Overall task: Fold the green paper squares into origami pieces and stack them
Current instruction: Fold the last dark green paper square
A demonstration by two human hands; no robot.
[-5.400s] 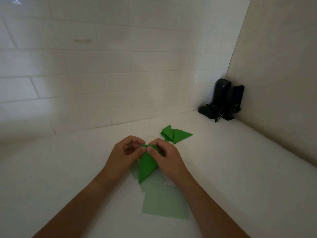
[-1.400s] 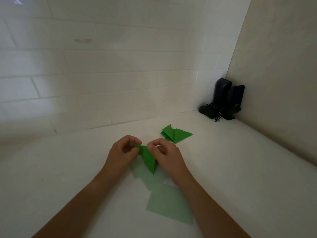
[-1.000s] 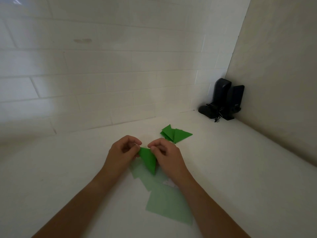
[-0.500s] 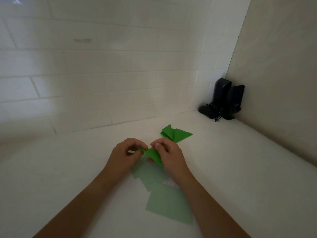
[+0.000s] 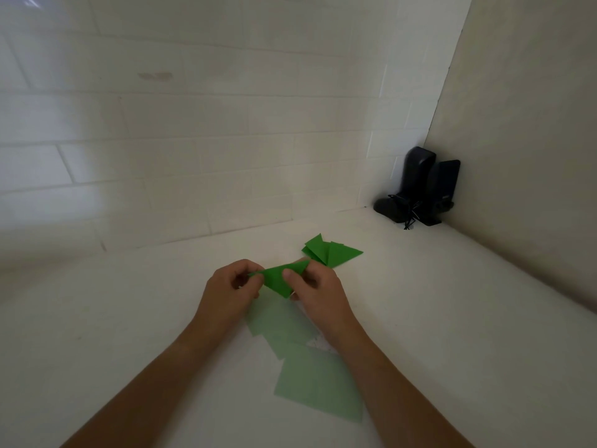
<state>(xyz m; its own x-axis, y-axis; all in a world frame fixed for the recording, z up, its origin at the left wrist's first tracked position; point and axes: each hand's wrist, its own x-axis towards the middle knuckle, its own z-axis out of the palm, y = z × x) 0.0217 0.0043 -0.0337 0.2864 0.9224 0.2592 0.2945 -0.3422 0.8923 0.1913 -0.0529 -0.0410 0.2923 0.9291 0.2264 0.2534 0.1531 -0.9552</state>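
holding a half-folded green piece (image 5: 278, 279) just above the worktop (image 5: 452, 334), the person works it between both hands; the piece is the landmark for everything else. the left hand (image 5: 227, 292) pinches its left tip between thumb and curled fingers, and the right hand (image 5: 315, 294) has its thumb pressed on the piece's upper face with the fingers curled round the far edge, so each grip is closed on the paper. the piece is lifted off the surface rather than lying flat, probably because this fold needs both faces reachable and a crease pinched along an edge. just beyond the piece and a little to its right, finished dark green folded pieces (image 5: 329, 252) lie overlapping in a small pile, close enough that a completed one can be set down with a short reach. directly below the piece, toward the person, pale green paper squares (image 5: 318, 388) lie flat and partly overlapping, a supply kept between the forearms for the next pick. far beyond the piece to its right, dark speakers (image 5: 420, 187) stand in the corner against the tiled wall (image 5: 193, 140), well apart from the work. judging by the remaining squares, the task is only partly through.
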